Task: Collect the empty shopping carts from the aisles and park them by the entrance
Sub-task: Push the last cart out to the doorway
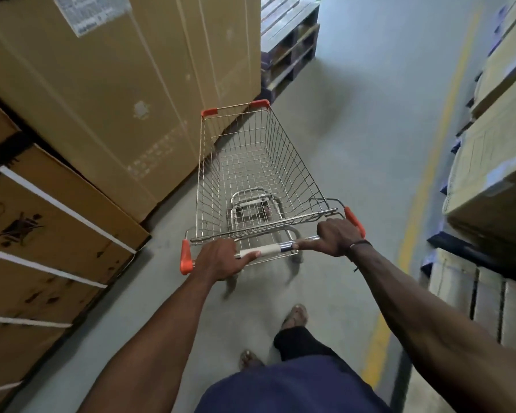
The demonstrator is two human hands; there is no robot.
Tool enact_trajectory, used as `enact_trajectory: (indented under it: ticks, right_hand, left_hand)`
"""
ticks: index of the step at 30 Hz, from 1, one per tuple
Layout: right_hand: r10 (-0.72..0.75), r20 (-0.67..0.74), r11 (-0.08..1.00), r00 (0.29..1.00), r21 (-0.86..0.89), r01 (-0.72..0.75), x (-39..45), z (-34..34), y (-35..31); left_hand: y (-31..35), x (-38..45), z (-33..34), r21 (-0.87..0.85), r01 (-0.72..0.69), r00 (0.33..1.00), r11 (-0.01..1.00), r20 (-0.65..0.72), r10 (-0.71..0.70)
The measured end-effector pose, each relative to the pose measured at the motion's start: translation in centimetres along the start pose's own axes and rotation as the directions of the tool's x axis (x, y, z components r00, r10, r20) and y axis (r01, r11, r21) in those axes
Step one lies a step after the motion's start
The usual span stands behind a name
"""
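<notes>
Cart in transit along a narrow aisle

Cart [251, 174] is found empty, its wire basket bare and the child-seat flap folded at the rear. It stands on the grey floor [355, 144] in the middle of the aisle, nose pointed away from the person, with its front left corner just beside a tall cardboard box [116, 84]. The handle bar [268, 250] is gripped at both ends: the left hand [221, 260] is closed round it near the left orange end cap, and the right hand [335, 236] is closed round it near the right cap. The hands are held well apart, which is judged sound for steering.

Step in hand is judged to be wheeling the cart out toward the entrance; no entrance is seen. The nose should be eased slightly right so the box is cleared, while the yellow floor line [429, 174] and the stacked cartons [495, 162] on the right are kept off. A wooden pallet stack [289, 40] lies ahead on the left and should be passed with room. Pressure should be kept even on both ends of the bar. Wheels are blurred and their condition cannot be told.
</notes>
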State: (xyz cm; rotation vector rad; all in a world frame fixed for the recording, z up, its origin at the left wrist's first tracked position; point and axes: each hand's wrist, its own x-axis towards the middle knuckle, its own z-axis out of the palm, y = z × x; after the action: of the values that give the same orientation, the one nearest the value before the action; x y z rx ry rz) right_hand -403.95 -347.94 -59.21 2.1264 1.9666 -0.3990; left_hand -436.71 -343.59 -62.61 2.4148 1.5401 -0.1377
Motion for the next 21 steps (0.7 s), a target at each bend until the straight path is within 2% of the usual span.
enact_trajectory:
  ticks: [4, 14, 21]
  right_hand:
    - [0.008, -0.005, 0.999, 1.0, 0.031, -0.008, 0.8, -0.4, 0.2]
    - [0.104, -0.012, 0.99, 0.995, 0.092, -0.102, 4.6, -2.1, 3.7]
    - [0.129, -0.011, 0.987, 0.992, 0.102, -0.127, 8.3, -2.9, 8.3]
  left_hand:
    - [-0.3, 1.4, -0.7, -0.006, -0.035, 0.998, 0.999, -0.045, 0.035]
    - [1.3, 8.9, -4.3, 0.062, -0.153, 0.987, 0.986, -0.043, 0.156]
    - [4.0, 15.3, -5.3, 0.054, -0.215, 0.975, 0.975, -0.042, 0.217]
